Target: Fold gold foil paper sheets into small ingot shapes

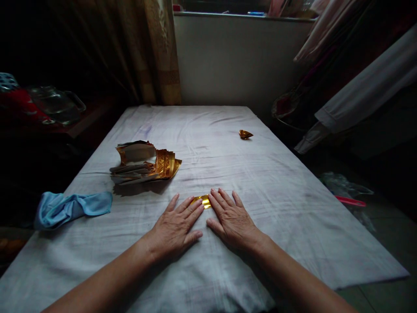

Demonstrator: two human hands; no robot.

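Note:
A small strip of shiny gold paper lies flat on the cloth-covered table, between my two hands. The fingertips of my left hand rest on its left end, fingers stretched out. My right hand lies flat over its right end, fingers extended, hiding that part. Beyond my left hand stands a stack of gold and grey foil papers, bent and fanned at its right side. Farther off to the right sits a small folded gold paper piece with a pointed tip.
A crumpled blue cloth lies at the left edge of the white-covered table. A glass jug stands on dark furniture at left. Clothes hang at right, above a pink-handled item and clear plastic. A curtain hangs behind.

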